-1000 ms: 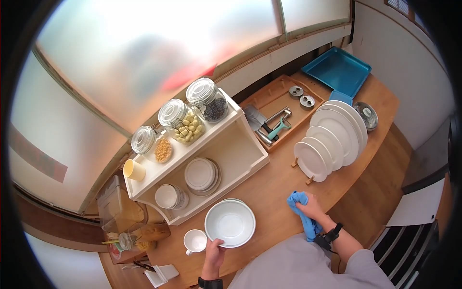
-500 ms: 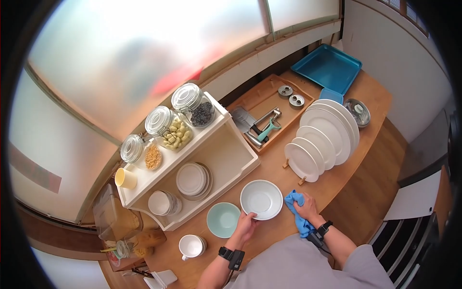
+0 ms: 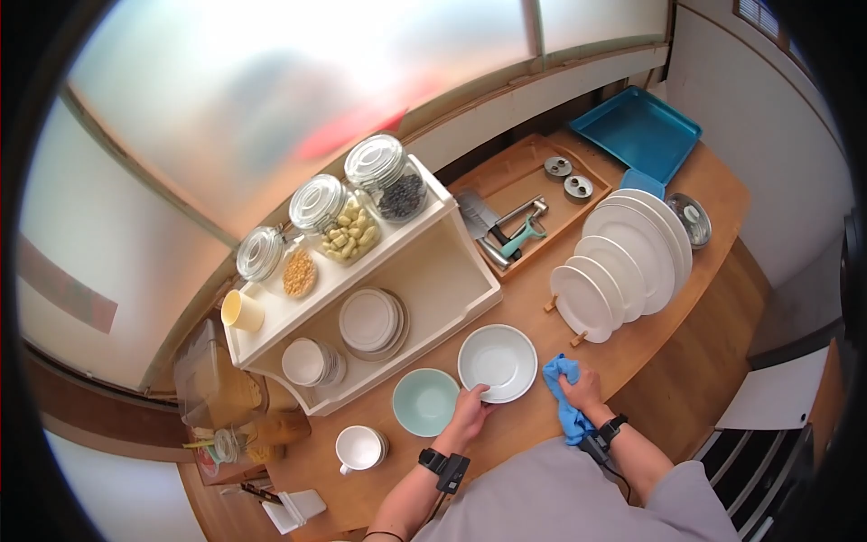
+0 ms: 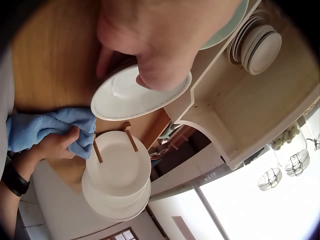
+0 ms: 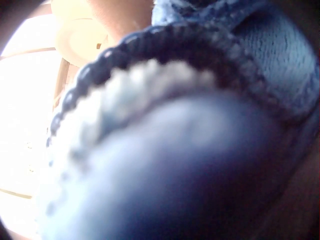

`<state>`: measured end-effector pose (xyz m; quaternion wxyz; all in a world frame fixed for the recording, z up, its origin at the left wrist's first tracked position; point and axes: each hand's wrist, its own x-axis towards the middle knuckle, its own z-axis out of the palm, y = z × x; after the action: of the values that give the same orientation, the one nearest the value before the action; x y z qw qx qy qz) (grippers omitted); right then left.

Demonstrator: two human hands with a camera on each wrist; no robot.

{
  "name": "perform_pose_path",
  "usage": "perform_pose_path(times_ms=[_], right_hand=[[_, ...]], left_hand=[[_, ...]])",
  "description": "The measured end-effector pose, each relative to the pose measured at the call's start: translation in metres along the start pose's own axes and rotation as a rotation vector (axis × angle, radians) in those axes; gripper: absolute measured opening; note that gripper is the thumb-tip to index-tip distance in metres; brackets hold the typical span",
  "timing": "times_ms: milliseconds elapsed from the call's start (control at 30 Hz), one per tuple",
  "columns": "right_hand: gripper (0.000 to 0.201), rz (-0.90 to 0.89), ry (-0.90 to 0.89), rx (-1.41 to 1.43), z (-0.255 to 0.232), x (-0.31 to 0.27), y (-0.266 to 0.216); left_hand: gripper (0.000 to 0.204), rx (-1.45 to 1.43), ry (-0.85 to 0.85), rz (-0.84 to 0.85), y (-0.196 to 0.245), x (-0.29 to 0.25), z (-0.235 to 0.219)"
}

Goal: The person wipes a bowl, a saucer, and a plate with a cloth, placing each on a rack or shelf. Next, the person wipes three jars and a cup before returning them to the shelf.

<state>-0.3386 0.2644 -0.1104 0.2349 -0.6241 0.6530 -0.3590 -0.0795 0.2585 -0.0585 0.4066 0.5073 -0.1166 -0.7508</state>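
My left hand (image 3: 470,414) grips the near rim of a white bowl (image 3: 498,361), thumb over the inside edge. In the left wrist view the same white bowl (image 4: 125,100) shows tilted under that hand. A pale green bowl (image 3: 424,403) stands on the table just left of it. My right hand (image 3: 581,390) holds a bunched blue cloth (image 3: 566,415) to the right of the white bowl. Folds of the blue cloth (image 5: 280,55) fill most of the right wrist view, blurred up close.
White plates (image 3: 623,262) stand in a wooden rack on the right. A white shelf (image 3: 433,289) with jars on top and dishes inside is behind the bowls. White cups (image 3: 359,447) sit at left. Farther back are a wooden utensil tray (image 3: 519,172) and a blue tray (image 3: 641,135).
My left hand has carried the white bowl to the right, away from the cups and toward the cloth, uncovering the green bowl. The right hand keeps the blue cloth in nearly the same place.
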Motion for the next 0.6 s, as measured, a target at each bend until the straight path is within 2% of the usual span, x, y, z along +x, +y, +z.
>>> perform_pose_path(times_ms=[67,333,433,600], right_hand=[[0.018,-0.002,0.003,0.005,-0.003,0.001,-0.007],[0.018,-0.006,0.023,0.011,-0.003,0.001,-0.012],[0.018,-0.004,0.010,0.007,-0.004,0.001,-0.015],[0.017,-0.002,0.034,0.015,-0.001,-0.002,-0.013]], left_hand=[[0.036,0.078,0.008,-0.053,0.000,-0.006,0.003],[0.033,0.096,0.092,-0.063,-0.017,-0.022,-0.008],[0.035,0.144,0.018,-0.027,-0.015,-0.050,-0.011],[0.038,0.201,0.047,0.032,-0.039,-0.084,-0.063]])
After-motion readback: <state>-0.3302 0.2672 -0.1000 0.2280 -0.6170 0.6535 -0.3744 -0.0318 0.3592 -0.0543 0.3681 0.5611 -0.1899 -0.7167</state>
